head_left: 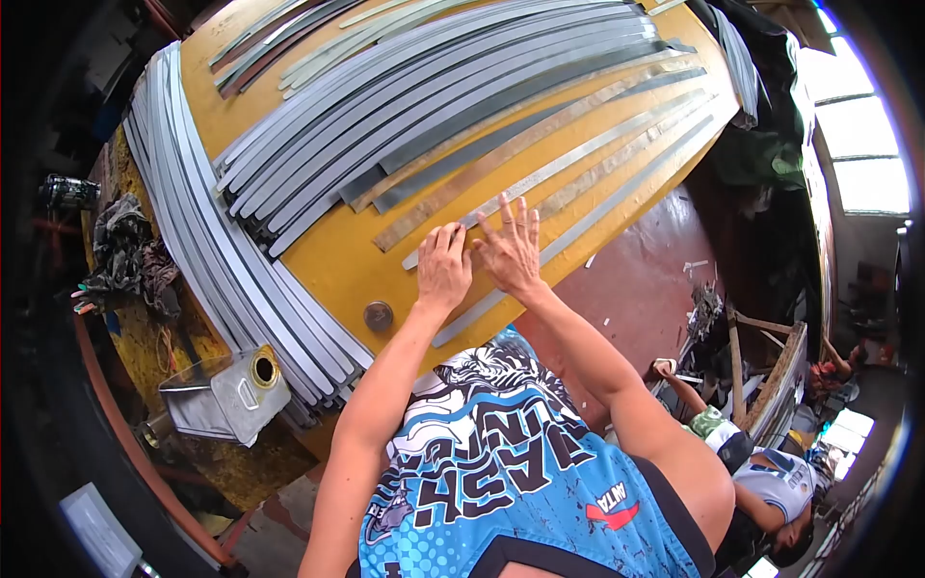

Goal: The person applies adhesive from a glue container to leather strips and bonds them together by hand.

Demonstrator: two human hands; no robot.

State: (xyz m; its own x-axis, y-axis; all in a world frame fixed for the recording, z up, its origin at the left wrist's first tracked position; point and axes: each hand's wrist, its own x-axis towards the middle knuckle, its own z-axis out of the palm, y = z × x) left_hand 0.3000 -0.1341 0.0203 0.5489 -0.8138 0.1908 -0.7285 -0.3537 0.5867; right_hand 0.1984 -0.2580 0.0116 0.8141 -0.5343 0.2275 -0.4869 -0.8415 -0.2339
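Observation:
My left hand (444, 272) has its fingers bent together over the near end of a long light-grey strip (564, 159), which lies on the yellow tabletop (332, 294). Right beside it, my right hand (512, 252) is spread flat with its fingertips on or just at the same strip; the thumbs are close together. On the far side of this strip lies a brown strip (462, 193). Nearer to me are another brownish strip (588, 183) and a grey strip (602, 212). A small round metal piece (378, 315) sits left of my left forearm.
Many grey-white strips (385, 135) lie in rows across the table, with a bundle (207, 212) hanging over its left edge. A metal can (231, 397) with an open mouth stands at lower left, near dark rags (125, 250). Other people (771, 482) are at lower right.

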